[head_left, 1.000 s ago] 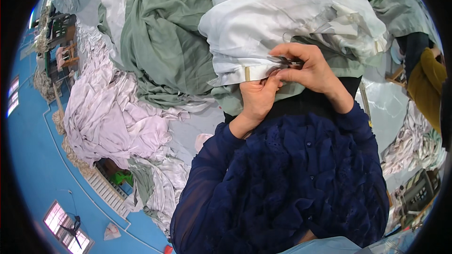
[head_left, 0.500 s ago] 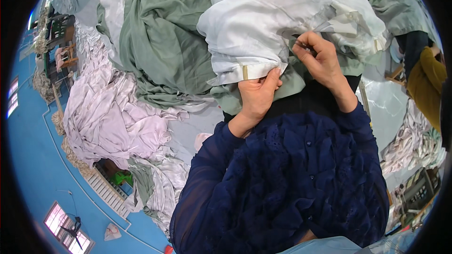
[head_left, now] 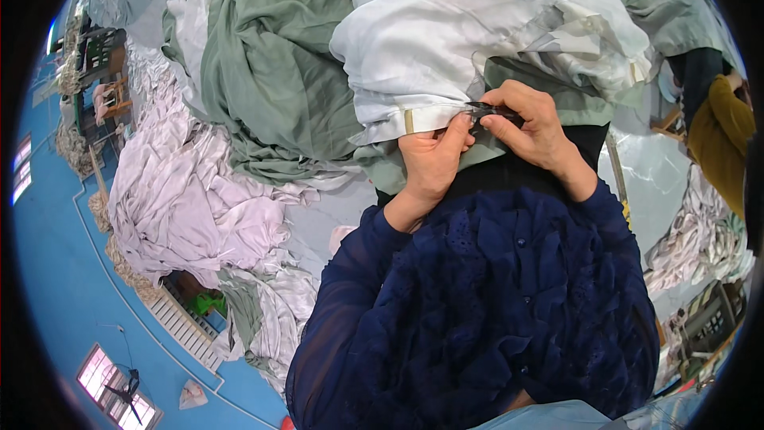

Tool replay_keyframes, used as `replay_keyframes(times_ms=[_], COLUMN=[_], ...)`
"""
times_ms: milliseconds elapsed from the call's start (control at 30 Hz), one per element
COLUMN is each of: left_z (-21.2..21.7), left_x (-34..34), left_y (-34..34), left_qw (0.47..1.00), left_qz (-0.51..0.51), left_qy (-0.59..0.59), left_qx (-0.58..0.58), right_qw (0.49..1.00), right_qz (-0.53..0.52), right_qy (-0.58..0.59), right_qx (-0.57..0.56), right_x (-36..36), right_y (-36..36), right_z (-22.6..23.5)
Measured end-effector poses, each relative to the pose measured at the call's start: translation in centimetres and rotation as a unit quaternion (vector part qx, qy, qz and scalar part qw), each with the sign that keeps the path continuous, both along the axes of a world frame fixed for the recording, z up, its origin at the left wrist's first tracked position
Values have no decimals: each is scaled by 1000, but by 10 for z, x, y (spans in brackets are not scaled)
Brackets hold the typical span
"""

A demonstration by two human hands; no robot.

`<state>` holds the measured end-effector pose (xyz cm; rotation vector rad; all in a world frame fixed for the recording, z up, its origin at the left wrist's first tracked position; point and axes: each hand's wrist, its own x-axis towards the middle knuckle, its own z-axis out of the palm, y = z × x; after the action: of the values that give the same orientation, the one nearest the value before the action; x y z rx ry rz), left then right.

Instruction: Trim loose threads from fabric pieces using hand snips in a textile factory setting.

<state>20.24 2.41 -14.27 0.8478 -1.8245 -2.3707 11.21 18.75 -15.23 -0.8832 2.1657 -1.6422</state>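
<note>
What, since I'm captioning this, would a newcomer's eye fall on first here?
Probably the white cloth at top centre, its edge in the left hand, with a small dark tool in the right hand close by. Next, the pale pink fabric heap at left.

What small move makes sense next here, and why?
Probably a light squeeze of the dark tool, if it is a cutter: the right hand holds its tip at the edge of the white cloth, which the left hand pinches nearby.
</note>
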Motion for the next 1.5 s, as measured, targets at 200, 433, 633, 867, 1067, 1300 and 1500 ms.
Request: replay_keyframes(times_ms=[200, 433, 633, 867, 1067, 1300, 1500], left_z=[-1, -2, -1, 0, 1, -1, -3], left_x=[0, 0, 0, -1, -2, -1, -1], left_y=[0, 1, 0, 0, 0, 1, 1], left_qw=[1000, 1000, 1000, 1000, 1000, 1000, 1000], left_qz=[-3, -6, -11, -14, -13, -11, -7], left_qy=[12, 15, 11, 6, -5, 10, -8], left_qx=[2, -3, -13, -2, -5, -7, -9], right_qw=[1000, 999, 1000, 1000, 999, 1000, 1000], right_qz=[2, -12, -19, -21, -19, -8, -5], right_qy=[14, 32, 15, -5, -14, -24, -4], right_qx=[5, -7, -17, -19, -23, -13, -2], right_x=[-2, -3, -3, -3, -3, -5, -6], right_y=[-1, -6, -9, -9, -9, -7, -10], right_z=[2, -2, -6, -9, -11, -8, -6])
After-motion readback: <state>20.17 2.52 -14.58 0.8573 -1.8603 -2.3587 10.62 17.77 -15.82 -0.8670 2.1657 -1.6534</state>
